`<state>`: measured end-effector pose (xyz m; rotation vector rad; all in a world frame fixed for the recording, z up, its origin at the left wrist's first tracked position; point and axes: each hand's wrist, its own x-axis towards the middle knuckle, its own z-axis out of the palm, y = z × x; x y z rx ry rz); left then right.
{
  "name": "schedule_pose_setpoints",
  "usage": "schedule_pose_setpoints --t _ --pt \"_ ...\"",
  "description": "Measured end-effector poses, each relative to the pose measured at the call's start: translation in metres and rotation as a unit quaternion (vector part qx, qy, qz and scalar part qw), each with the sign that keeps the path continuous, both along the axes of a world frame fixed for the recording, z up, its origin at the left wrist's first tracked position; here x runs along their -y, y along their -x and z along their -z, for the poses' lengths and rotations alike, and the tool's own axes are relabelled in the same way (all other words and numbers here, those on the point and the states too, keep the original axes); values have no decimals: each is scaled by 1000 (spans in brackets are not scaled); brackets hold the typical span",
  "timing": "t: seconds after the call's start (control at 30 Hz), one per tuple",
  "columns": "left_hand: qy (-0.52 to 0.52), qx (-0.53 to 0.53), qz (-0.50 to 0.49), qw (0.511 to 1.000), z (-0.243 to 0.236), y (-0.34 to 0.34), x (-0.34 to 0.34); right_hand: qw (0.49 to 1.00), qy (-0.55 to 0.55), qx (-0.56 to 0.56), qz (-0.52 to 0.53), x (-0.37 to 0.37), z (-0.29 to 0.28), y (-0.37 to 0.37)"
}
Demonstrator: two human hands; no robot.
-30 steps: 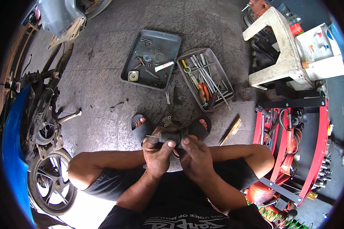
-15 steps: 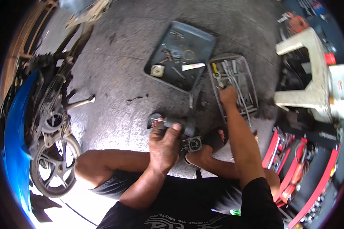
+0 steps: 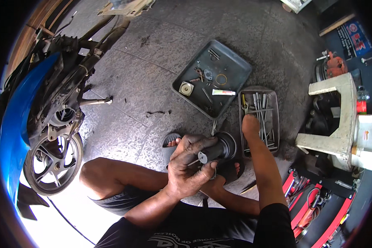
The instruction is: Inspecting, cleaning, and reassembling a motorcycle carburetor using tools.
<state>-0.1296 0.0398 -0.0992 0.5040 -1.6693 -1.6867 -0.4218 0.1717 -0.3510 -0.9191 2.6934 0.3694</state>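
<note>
My left hand (image 3: 184, 167) is closed around a dark cylindrical metal part with a wide round rim (image 3: 228, 145), held above my feet. A thin pale rod (image 3: 193, 161) shows between its fingers. To the right, my right hand (image 3: 250, 125) reaches down into a grey tool tray (image 3: 277, 124), its fingers curled and mostly hidden. Wrenches and long rod-like tools (image 3: 263, 99) lie there, one crosswise just beyond the hand; whether it is gripped cannot be seen. A yellow-handled tool (image 3: 243, 99) rests in the tray's far left corner.
A larger dark tray (image 3: 239, 68) holds a tube (image 3: 224, 92), a square part (image 3: 186, 88), a ring and small pieces. The blue motorcycle (image 3: 18, 120) stands left. At right are a pale stool (image 3: 345, 111) and a red toolbox (image 3: 332, 219). A small bent part (image 3: 156, 113) lies ahead.
My left hand has turned and shifted slightly right, bringing the cylindrical part into clearer view. My right hand stays at the tool tray. The whole view has shifted, with trays now lower and further right.
</note>
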Motion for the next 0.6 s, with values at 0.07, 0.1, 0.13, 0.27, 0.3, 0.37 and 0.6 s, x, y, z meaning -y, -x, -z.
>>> schedule_pose_setpoints --t 0.07,0.1,0.13,0.27,0.3,0.37,0.6 --pt "29 -1 -15 999 -5 -2 4 1000 15 -14 -17 -10 3 5" --pt "56 7 -24 998 -7 -3 8 999 28 -18 -28 -10 2 4" --pt "59 3 -31 998 -10 -4 10 999 31 -23 -34 -9 3 1" --pt "42 -11 -67 997 -17 -10 17 999 26 -23 -21 2 -1 -11" --pt "38 -10 -73 997 -18 -8 18 999 30 -17 -20 -5 1 -5" --pt "43 -4 -72 996 -21 -6 21 997 70 -23 -19 -14 -6 1" --pt "30 -25 -136 990 -29 -9 12 949 308 57 19 -13 -123 -28"
